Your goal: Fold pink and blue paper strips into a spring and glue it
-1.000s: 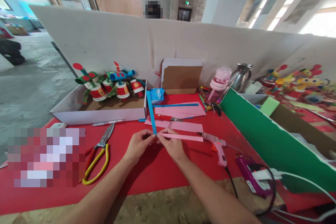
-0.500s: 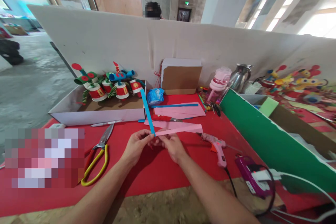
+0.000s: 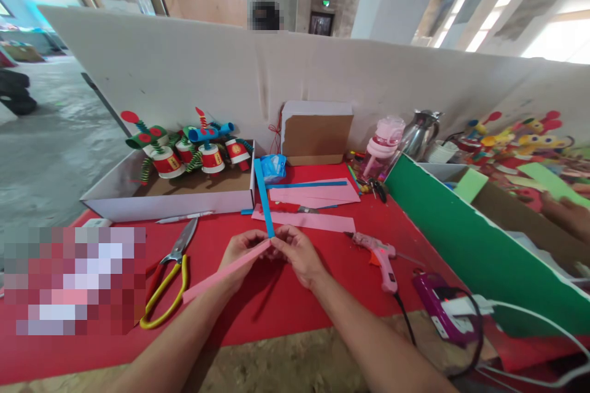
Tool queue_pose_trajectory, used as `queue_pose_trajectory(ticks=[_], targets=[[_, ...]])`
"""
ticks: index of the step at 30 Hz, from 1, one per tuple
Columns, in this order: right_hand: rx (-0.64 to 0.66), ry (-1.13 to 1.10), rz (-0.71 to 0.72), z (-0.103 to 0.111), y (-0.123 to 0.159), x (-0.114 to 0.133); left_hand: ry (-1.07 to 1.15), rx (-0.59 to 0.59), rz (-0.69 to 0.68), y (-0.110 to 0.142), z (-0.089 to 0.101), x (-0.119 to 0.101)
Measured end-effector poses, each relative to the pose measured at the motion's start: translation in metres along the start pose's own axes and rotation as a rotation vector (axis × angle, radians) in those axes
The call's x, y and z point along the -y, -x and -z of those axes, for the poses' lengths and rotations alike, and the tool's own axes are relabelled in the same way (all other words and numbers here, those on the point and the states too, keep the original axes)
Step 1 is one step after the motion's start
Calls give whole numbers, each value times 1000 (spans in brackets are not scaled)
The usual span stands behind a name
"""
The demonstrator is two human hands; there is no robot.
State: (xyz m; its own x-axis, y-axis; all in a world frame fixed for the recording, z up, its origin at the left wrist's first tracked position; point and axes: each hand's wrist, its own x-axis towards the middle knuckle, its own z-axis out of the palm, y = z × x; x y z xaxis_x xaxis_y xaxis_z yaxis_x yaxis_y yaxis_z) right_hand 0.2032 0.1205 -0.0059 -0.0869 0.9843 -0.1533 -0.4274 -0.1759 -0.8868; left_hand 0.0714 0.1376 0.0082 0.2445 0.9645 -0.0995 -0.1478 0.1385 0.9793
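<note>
Pinching narrowly with the left hand [image 3: 243, 253], thumb against curled fingers, at the near end of a blue strip [image 3: 264, 199]. Pinching just as tightly with the right hand [image 3: 297, 252], thumb tip pressed on the end of a pink strip [image 3: 224, 273] right where it overlaps the blue one. Meeting there almost fingertip to fingertip, with the underside of the grip hidden from view. From that join, pointing the blue strip toward twelve o'clock with a slight lean to eleven, and the pink strip toward eight o'clock, across the left hand and wrist. Holding both above the red-covered bench [image 3: 276, 313]. Around the hands: at three o'clock, a pink glue gun [image 3: 381, 256]; at nine, shears [image 3: 176, 256] with yellow and red handles; at one, pink sheets [image 3: 308, 195]; at ten, a white box [image 3: 173, 206] with cup figures [image 3: 169, 163].
</note>
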Motion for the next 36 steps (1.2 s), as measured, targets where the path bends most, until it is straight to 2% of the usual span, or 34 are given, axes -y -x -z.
queue_pose_trajectory(ticks=[8, 17, 22, 24, 30, 36], targets=[[-83, 29, 43, 2, -4, -1, -6, 40, 24, -2, 4, 4], [95, 69, 90, 3, -2, 2, 69, 3, 23, -4, 5, 6], [-41, 242, 275, 5, -4, -1, 85, -16, -9, -3, 4, 6], [-44, 262, 308, 6, -4, -1, 80, -27, 11, -3, 4, 6], [-33, 205, 208, 5, -5, 1, 147, 13, 112, -3, 4, 5], [-63, 320, 186, 4, -4, 3, 103, 14, 15, -1, 1, 4]])
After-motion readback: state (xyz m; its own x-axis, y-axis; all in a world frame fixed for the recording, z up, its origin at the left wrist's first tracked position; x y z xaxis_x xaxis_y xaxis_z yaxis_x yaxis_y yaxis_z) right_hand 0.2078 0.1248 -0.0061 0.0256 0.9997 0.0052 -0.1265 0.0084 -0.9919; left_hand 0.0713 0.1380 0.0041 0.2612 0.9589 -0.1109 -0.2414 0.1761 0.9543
